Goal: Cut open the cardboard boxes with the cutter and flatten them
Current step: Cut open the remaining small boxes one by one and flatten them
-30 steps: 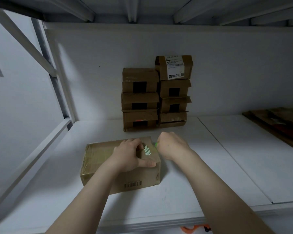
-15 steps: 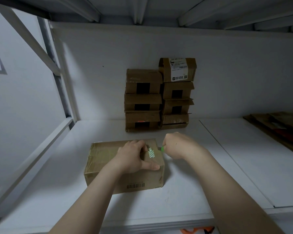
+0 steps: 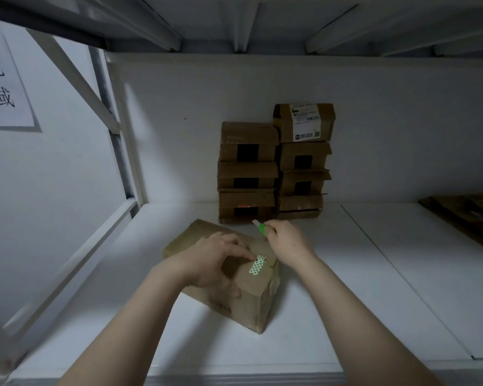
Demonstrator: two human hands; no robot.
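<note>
Our two bare forearms reach in from the bottom edge and meet over the cardboard box (image 3: 246, 305), which sits on the white shelf board (image 3: 360, 302) just ahead of us. It is turned so that one lower corner points back at us.

Our left hand (image 3: 215, 257) lies palm down on the box's top. The fingers are bent over the lid, the forefinger stretches out to the edge of a green patterned sticker (image 3: 257, 264), and the thumb is hooked down the near side wall. In this way the hand holds the box from above. By the sticker the flap edge looks slightly raised, though we cannot say how far it is open.

Our right hand (image 3: 287, 240) hovers at the box's far right corner with its wrist cocked. Its fingers are curled tight round the cutter (image 3: 261, 228). Only the cutter's green nose and pale blade tip stick out of the fist, slanting up and to the left, away from us. We cannot tell whether the blade touches the cardboard.

Just beyond the hands, two stacks of boxes (image 3: 248, 171) stand side by side against the back wall. The right stack is taller, and its top box carries a white shipping label (image 3: 304, 122).

Far right, flattened cardboard (image 3: 471, 215) lies on the shelf. A paper sign (image 3: 3, 84) with dark characters hangs on the left wall.
</note>
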